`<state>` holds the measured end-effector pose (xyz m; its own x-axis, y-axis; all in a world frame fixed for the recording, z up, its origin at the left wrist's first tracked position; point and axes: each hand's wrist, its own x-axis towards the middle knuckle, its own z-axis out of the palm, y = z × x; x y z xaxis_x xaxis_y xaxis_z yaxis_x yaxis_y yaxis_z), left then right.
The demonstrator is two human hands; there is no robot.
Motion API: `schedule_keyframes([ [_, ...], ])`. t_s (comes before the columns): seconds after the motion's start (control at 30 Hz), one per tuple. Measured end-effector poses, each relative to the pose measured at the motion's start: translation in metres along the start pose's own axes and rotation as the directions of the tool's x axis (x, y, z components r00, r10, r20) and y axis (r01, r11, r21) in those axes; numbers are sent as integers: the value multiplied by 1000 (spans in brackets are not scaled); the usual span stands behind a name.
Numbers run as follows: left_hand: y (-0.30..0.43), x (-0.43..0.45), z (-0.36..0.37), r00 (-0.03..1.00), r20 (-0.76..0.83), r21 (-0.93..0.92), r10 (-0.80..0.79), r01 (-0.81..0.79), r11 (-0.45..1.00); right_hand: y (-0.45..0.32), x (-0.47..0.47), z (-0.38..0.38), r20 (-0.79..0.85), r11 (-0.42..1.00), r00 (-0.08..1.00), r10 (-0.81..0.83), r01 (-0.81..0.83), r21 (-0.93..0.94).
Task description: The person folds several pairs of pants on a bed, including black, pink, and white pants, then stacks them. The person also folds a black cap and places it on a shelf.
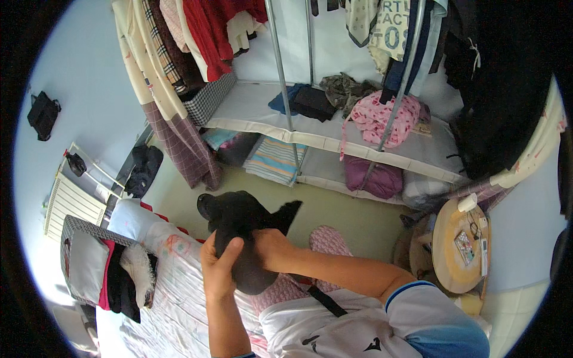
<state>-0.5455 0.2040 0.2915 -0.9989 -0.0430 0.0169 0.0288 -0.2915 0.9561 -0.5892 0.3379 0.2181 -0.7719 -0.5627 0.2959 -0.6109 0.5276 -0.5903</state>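
Note:
Bunched black cloth, probably a garment (241, 210), is held up over my lap in both hands. My left hand (219, 264) grips its left side, thumb lying across the front. My right hand (273, 250) is closed at its right side, fingers partly hidden by the fabric. A dark loose end sticks out to the right, and a rounded end hangs below between my wrists. Under it are my legs in pink patterned trousers (329, 241). A houndstooth fabric box (80, 223) holding folded clothes (118, 277) stands on the bed (174, 304) to my left.
Ahead is an open wardrobe with metal poles (282, 67), hanging clothes (208, 36) and a fabric shelf (250, 103). The shelf bears folded dark clothes (313, 103) and a pink bundle (385, 118). A striped towel (275, 159) lies below. Right stands a round wooden table (447, 259) with small items.

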Motion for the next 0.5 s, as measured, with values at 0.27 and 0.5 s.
schedule_keyframes([
  [0.27,-85,-23,-92,967,-144,147,-212,232,961,-8,-9,-68,-343,925,933,110,29,378],
  [0.5,-113,-26,-26,966,47,-374,-254,252,893,-4,-13,-52,-381,922,916,121,38,386],
])
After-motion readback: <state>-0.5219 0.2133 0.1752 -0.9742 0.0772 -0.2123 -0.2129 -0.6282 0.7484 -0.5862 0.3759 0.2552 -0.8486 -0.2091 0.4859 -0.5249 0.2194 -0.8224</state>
